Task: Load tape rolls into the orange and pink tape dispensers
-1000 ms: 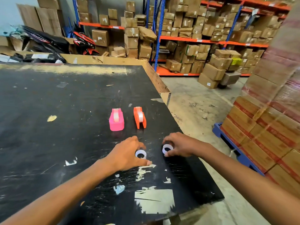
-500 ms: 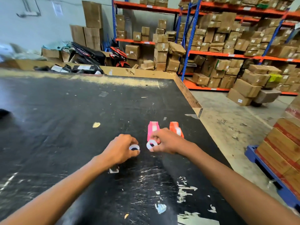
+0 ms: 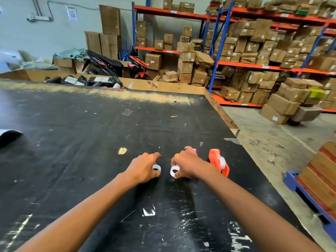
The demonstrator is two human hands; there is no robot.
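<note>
one tape roll (image 3: 156, 167) is pinched in my left hand (image 3: 143, 168), the other roll (image 3: 175, 170) clamped in my right hand (image 3: 187, 165), both low over the black table (image 3: 91, 135), beside the pink dispenser (image 3: 193, 151) and orange dispenser (image 3: 219, 161), probably so each roll drops in quickly.

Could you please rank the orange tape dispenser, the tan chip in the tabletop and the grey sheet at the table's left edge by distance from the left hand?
1. Tan chip: just beyond the left hand, slightly left.
2. Orange tape dispenser: right, past the right hand.
3. Grey sheet: far left edge.
</note>
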